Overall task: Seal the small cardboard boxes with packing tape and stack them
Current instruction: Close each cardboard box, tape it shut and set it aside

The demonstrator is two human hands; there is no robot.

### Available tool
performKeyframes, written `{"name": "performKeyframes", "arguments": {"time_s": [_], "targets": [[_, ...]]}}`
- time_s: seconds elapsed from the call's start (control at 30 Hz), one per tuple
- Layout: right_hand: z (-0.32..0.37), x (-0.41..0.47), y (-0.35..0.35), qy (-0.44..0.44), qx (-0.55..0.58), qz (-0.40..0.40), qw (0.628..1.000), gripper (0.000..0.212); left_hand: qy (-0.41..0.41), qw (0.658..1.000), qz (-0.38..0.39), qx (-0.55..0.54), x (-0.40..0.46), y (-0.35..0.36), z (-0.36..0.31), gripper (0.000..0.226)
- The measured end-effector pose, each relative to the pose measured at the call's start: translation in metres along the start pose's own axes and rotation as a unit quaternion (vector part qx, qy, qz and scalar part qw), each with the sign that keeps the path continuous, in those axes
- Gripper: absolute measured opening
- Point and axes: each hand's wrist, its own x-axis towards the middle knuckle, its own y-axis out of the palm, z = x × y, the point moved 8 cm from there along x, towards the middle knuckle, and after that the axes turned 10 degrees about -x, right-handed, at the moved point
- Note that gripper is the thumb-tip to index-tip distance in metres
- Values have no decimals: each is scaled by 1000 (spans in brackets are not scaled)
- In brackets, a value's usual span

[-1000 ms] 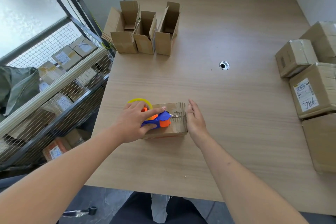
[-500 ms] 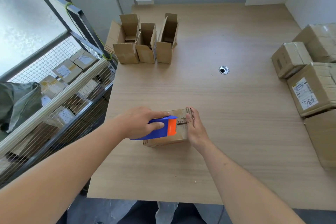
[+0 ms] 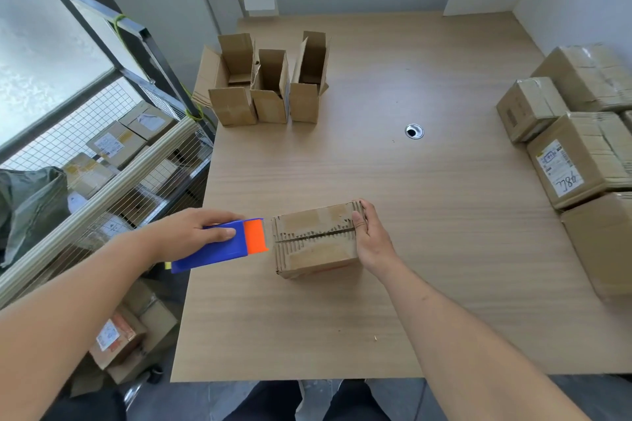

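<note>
Grip status, head view: left hand [image 3: 195, 234] clenched round the tape dispenser [image 3: 222, 244], held just off the closed box's [image 3: 316, 241] left end; right hand [image 3: 371, 237] grasping its right end. Box sits near the bench's [image 3: 427, 249] front-left corner. Tape along its seam cannot be confirmed. Three open boxes [image 3: 270, 85] at the far-left edge await sealing; nothing stacked. Both forearms reach forward.

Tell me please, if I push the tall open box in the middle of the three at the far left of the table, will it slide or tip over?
The middle open box would probably tip rather than slide: it stands tall on a narrow base. With its flaps up it looks light, though its inside is hidden. The two neighbouring open boxes stand close and may catch it sideways.
</note>
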Motion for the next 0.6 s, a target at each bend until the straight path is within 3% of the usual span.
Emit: {"name": "performKeyframes", "arguments": {"time_s": [0.23,0.3,0.4,0.47,0.5,0.6], "targets": [[2,0,-2,-17,-69,-38,997,42,-25,1000,7,-6,10,7,39,28],[8,-4,-7,-15,-170,-92,981,42,-29,1000,11,1,18,14,40,31],[44,-18,-10,-85,-405,-236,879,40,-33,999,12,-2,28,21,45,35],[66,-22,5,-145,-496,-249,819,44,-23,1000,14,-2,33,28,48,38],[75,-22,11,-156,-517,-240,807,43,-16,1000,12,-5,35,32,49,40],[90,-24,22,-59,-490,-187,850,38,7,1000,-4,-18,40,40,41,39]]}}
